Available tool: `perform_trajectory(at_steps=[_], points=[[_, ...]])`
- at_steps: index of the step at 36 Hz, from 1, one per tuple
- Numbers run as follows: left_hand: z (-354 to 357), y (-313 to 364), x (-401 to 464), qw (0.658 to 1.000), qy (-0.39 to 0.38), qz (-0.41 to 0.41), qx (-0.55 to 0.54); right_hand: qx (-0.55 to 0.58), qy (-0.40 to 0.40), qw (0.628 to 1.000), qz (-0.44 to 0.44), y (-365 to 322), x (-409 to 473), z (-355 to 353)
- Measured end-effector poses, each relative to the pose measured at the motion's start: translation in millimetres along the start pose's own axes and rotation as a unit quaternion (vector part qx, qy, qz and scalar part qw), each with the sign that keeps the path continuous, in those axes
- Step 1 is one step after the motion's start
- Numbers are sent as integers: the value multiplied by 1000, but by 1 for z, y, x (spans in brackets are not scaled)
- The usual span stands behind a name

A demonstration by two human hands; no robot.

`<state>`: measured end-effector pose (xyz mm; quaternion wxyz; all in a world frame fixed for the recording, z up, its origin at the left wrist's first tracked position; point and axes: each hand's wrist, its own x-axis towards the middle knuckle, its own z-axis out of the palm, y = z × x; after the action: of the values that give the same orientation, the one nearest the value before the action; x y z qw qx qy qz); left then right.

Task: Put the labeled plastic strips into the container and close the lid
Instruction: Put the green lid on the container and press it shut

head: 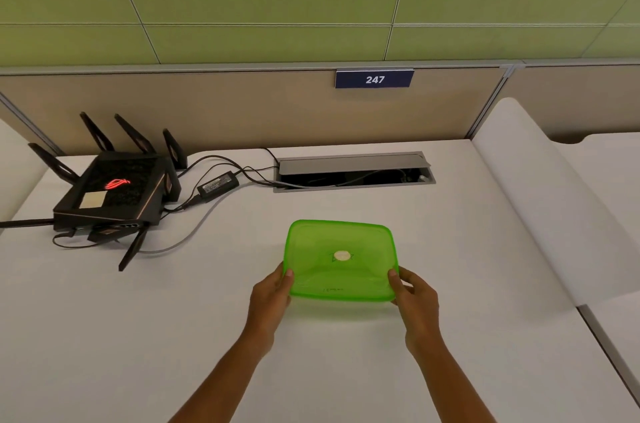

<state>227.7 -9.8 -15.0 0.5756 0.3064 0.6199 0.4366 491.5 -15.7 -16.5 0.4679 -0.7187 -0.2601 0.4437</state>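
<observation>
A translucent green lid (341, 259) with a small white disc at its centre covers a container on the white table (173, 318). The container body beneath the lid is hidden. My left hand (272, 298) grips the lid's near-left corner, thumb on top. My right hand (414, 298) grips the near-right corner the same way. No labeled plastic strips are in view.
A black router with several antennas (114, 194) sits at the back left, with a power brick (218, 184) and cables trailing to an open cable hatch (353, 170) at the back centre. A beige partition rises behind. A second desk lies to the right.
</observation>
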Motion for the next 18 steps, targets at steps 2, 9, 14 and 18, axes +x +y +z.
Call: perform_trajectory(at_steps=[2, 9, 14, 18], points=[[-5, 6, 6, 1000, 10, -3, -8, -4, -6, 1000, -3, -7, 3, 11], [-22, 31, 37, 999, 33, -11, -25, -43, -42, 998, -26, -34, 19, 54], [-29, 47, 63, 999, 34, 0, -22, -76, -58, 995, -39, -50, 36, 79], [-31, 56, 81, 999, 31, 6, -19, -73, -69, 994, -40, -61, 49, 93]])
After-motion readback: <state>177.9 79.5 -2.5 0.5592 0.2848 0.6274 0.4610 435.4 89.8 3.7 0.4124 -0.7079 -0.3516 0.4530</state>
